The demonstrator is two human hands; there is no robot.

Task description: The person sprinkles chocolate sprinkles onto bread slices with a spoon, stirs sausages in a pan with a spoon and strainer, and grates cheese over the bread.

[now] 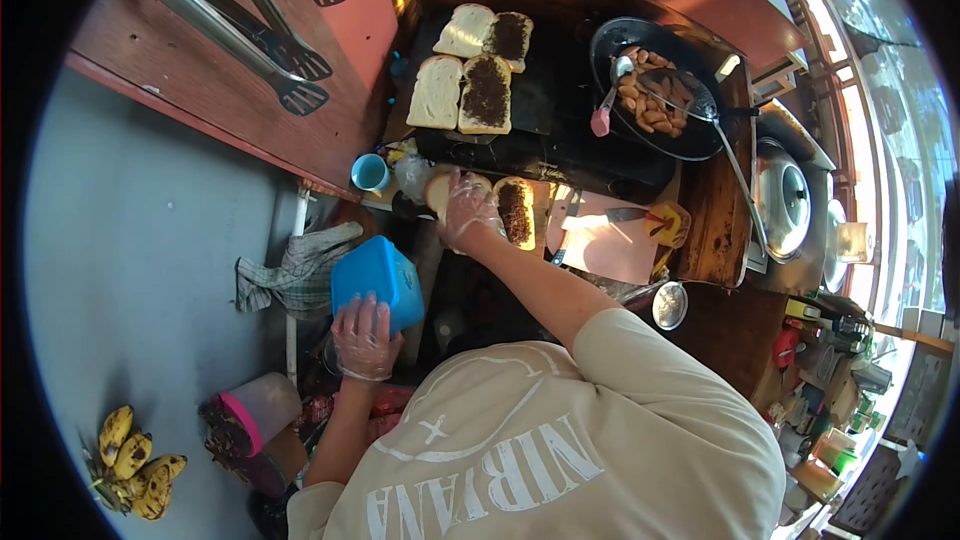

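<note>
Bread slice (438, 192) is mostly hidden under the gloved right hand (470, 212), whose curled fingers clasp it. Left hand (365, 338) lies spread on a blue box (378, 278); its grip is unclear.

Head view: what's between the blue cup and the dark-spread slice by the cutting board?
A clear bag, then a plain slice under the right hand, seen in the head view.

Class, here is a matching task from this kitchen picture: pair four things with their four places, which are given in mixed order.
Things:
1 blue box
2 bananas
3 tongs
4 sausages

Places:
a in the black pan
b on the grey floor
c touched by the left hand
d on the wooden top

Pairs: 1-c, 2-b, 3-d, 4-a
</note>
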